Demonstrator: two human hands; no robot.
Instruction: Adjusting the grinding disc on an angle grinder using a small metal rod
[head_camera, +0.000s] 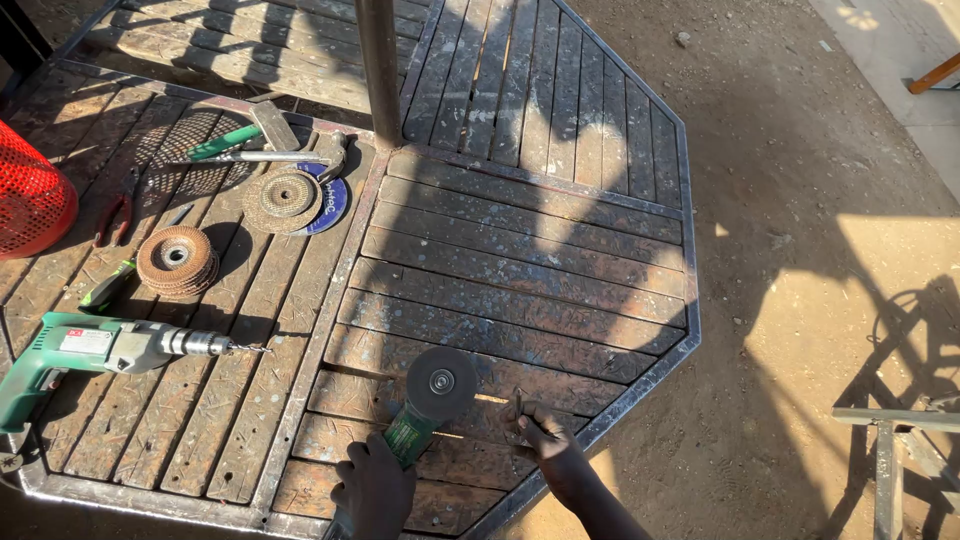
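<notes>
Sunlit dirt ground (800, 200) around slatted octagonal metal table (560, 230).

The angle grinder (425, 410) has a green body and a dark round disc at its head, with a shiny centre nut facing up. It lies slanted on the wooden slats near the close edge of the counter (520, 250), disc end pointing away, the body gripped by the left hand (375, 490). A small slim metal piece (517, 402), too small to make out clearly, stands just right of the disc, pinched in the right hand (548, 440).
</notes>
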